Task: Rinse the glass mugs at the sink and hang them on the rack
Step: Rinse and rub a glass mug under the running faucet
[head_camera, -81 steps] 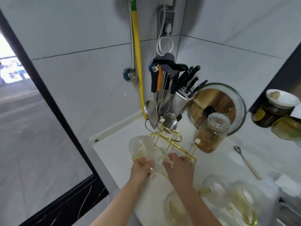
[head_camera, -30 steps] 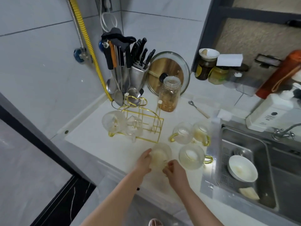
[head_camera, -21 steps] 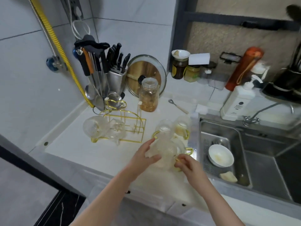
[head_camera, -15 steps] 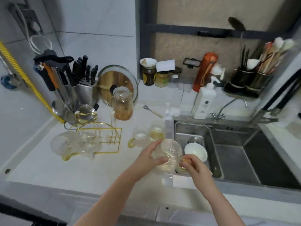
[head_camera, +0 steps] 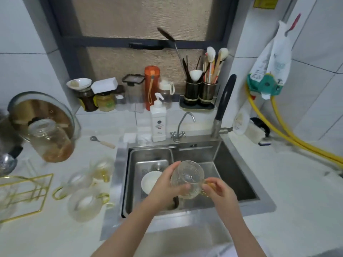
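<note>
I hold a textured glass mug (head_camera: 187,178) over the steel sink (head_camera: 220,160), its mouth tilted toward me. My left hand (head_camera: 167,188) wraps its body from the left. My right hand (head_camera: 217,190) pinches its gold handle on the right. Three more glass mugs with gold handles (head_camera: 83,204) stand on the white counter left of the sink. The gold wire rack (head_camera: 24,193) is at the far left edge, partly cut off, with a blurred glass shape (head_camera: 5,197) on it. The black-handled faucet (head_camera: 223,108) rises behind the sink; no water is visible.
A white bowl (head_camera: 150,182) sits in the sink's left basin tray. A soap pump bottle (head_camera: 157,121) and small tap (head_camera: 182,127) stand behind the sink. A jar (head_camera: 50,140), pot lid (head_camera: 40,112) and spoon (head_camera: 102,142) crowd the left counter. Yellow hoses (head_camera: 297,143) run at right.
I picked a mug up off the counter with both hands and carried it right, from beside the rack to over the sink. My view swung right with it.
</note>
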Action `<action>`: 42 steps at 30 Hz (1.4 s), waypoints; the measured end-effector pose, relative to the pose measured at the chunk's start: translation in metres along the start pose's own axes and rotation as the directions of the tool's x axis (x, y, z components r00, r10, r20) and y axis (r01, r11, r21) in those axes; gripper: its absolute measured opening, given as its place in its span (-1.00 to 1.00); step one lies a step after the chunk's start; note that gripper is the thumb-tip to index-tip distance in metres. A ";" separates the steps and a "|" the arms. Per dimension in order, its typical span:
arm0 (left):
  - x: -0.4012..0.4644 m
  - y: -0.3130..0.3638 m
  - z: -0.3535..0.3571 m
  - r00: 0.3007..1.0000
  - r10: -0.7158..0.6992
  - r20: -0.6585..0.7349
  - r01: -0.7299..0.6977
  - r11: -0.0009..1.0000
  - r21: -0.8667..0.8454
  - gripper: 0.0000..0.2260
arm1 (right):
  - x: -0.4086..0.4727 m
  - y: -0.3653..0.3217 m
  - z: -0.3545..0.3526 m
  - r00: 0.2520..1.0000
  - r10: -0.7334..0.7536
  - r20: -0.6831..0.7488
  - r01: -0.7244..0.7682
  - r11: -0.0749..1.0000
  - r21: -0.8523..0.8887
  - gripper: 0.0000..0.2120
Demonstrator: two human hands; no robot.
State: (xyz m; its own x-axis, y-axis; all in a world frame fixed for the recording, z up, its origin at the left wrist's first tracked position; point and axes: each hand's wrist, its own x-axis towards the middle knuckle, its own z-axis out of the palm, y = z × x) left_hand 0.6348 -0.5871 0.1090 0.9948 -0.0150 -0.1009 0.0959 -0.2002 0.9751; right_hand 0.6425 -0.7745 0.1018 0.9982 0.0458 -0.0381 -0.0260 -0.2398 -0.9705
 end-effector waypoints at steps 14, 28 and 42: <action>0.076 0.003 0.093 0.969 -0.224 -0.103 0.212 0.970 -0.121 -0.60 | 0.085 0.040 -0.077 0.997 0.004 -0.073 -0.021 0.974 -0.226 -0.93; 0.148 -0.022 0.071 0.889 -0.458 0.021 0.444 0.849 -0.287 -0.82 | 0.131 0.048 -0.041 0.980 0.183 -0.084 -0.192 0.974 -0.122 -0.88; 0.167 -0.014 0.076 0.803 -0.596 -0.004 0.584 0.787 -0.201 -0.64 | 0.150 0.058 -0.042 0.982 0.133 0.135 -0.121 0.988 -0.099 -0.71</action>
State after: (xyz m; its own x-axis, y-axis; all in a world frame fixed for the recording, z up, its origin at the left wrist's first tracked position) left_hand 0.7971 -0.6609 0.0633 0.7414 0.1117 -0.6617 0.6630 0.0304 0.7480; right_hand 0.7929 -0.8220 0.0501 0.9693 0.1441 -0.1991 -0.1407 -0.3389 -0.9303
